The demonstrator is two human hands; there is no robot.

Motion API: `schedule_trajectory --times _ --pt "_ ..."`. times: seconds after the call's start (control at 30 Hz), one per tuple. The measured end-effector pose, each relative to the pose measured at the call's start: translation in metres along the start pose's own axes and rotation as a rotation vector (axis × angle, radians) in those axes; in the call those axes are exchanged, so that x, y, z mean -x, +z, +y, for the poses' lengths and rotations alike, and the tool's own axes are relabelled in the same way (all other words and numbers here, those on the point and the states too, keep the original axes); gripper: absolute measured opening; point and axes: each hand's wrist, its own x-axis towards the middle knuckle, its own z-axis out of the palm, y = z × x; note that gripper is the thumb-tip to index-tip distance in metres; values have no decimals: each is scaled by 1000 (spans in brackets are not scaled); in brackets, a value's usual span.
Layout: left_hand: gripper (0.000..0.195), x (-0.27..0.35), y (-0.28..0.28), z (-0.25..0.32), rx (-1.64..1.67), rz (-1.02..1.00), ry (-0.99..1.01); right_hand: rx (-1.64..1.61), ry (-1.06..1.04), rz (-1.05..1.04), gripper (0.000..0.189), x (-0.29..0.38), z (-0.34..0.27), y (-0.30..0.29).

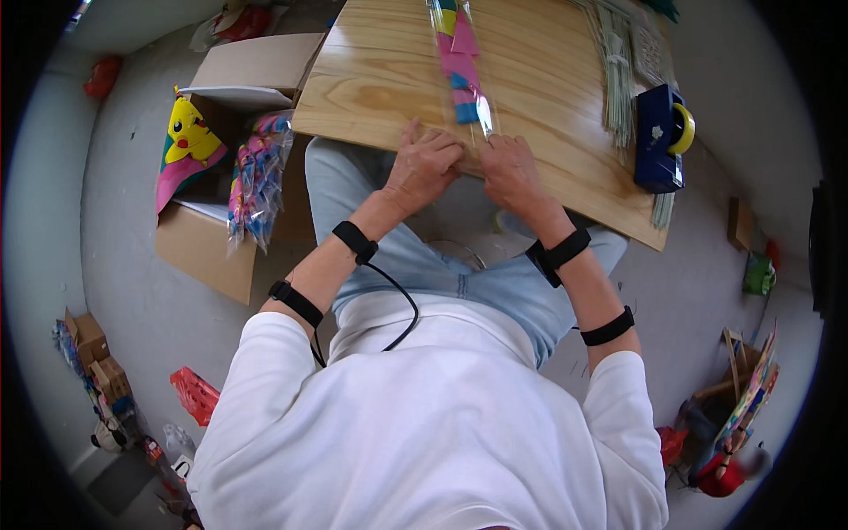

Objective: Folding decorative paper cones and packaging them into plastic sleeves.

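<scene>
A long clear plastic sleeve (487, 86) lies over the near edge of the wooden table (371, 79), with a folded pink, blue and yellow sheet (462, 69) inside. My right hand (513, 169) pinches the sleeve's near end at the table edge. Just left of it, my left hand (427, 162) has its fingers curled at the same end; its fingertips are hidden, so whether it grips the plastic is unclear. Both wrists wear black straps.
At the left stands an open cardboard box (205, 252) with packed colourful bundles (257, 175) and a yellow cartoon-printed sheet (192, 136). A blue tape dispenser (652, 142) and a bundle of thin pale rods (617, 79) sit at the table's right. A person in red (722, 474) is at far lower right.
</scene>
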Motion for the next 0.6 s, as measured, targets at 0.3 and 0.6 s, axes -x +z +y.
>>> schedule_trajectory --times 0.3,0.6 --pt "22 2 -1 4 -1 13 10 -41 -144 -126 5 72 -31 0" --pt "21 9 -6 -2 1 68 140 -299 267 -46 11 86 -39 -18"
